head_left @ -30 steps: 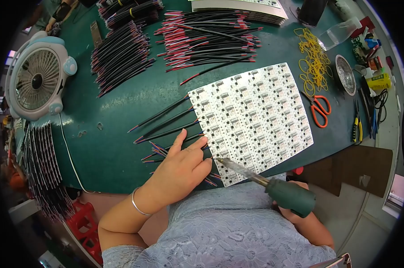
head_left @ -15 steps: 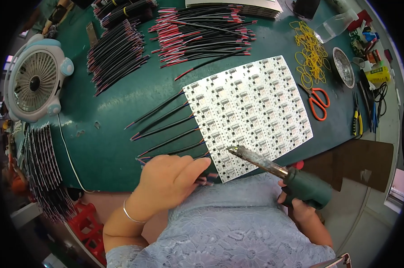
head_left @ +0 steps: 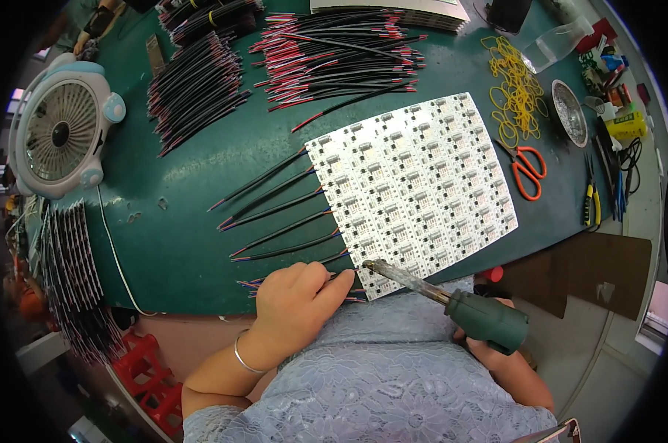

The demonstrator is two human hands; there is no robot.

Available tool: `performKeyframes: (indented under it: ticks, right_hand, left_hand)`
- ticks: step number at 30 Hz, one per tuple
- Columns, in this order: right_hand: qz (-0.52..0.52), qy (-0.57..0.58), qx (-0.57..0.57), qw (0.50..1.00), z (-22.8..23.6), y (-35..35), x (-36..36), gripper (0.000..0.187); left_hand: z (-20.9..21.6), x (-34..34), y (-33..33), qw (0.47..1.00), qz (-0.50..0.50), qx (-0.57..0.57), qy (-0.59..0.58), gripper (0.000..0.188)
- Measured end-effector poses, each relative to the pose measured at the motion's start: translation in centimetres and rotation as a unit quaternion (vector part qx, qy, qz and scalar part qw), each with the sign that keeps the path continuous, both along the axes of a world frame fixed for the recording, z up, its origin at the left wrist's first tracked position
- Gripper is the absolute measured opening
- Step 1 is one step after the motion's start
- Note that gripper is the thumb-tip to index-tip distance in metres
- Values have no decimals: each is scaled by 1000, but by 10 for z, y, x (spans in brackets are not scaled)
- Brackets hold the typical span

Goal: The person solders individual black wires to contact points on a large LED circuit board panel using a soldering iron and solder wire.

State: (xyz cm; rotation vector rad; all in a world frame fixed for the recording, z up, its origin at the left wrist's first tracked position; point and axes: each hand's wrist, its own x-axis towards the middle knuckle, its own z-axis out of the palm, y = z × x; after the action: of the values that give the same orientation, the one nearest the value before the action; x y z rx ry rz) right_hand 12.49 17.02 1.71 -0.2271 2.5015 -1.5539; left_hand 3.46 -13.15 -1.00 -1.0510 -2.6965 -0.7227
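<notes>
- Head view, nearest: right hand (head_left: 496, 353) low at right, mostly hidden behind a green-handled soldering iron (head_left: 452, 301), clenched around the handle; metal tip resting at the near left corner of the white circuit-board panel (head_left: 415, 184).
- Left hand (head_left: 295, 303) at the near table edge, fingers closed and pressing a thin wire (head_left: 352, 294) flat against that same corner, fingertip just beside the iron's tip; silver bangle on the wrist.
- Panel lying flat on the green table (head_left: 179, 251), tilted, stretching away toward the right.
- Row of dark wires (head_left: 275, 214) fanned out from the panel's left edge, ends touching the boards.
- Farther right: orange-handled scissors (head_left: 527, 168) just beside the panel, yellow-handled pliers (head_left: 591, 207) near the table edge.
- Left side: small white-and-blue desk fan (head_left: 61, 136) facing up; stack of dark strips (head_left: 72, 273) hanging over the table's left rim.
- Far side: bundles of black wires (head_left: 197, 81) and red-and-black wires (head_left: 334, 59), loose yellow rubber bands (head_left: 515, 92), round metal dish (head_left: 569, 112).
</notes>
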Motion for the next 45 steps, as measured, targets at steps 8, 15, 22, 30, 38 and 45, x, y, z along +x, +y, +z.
performKeyframes:
  ticks: [8,15,22,30,38,45]
  right_hand:
    - [65,75,110,989,-5,4,3,30]
    - [99,80,142,982,9,-1,-8,17]
    - [31,-1,52,998,14,-6,-10,20]
    - [-5,18,3,1000,6,1,2,25]
    - [-18,7,39,999,4,1,11,22]
    - [-4,-3,66,998,-7,0,14,21]
  left_hand:
    - [7,2,2,1000,12,-24,-16,27]
    - [10,4,3,998,27,-51,-40,25]
    - [15,2,4,996,18,-68,-50,25]
    - [24,-2,7,995,-2,-97,-24,24]
    - [24,-19,6,984,-99,-128,70,10]
    - [16,-18,4,987,-94,-121,37,8]
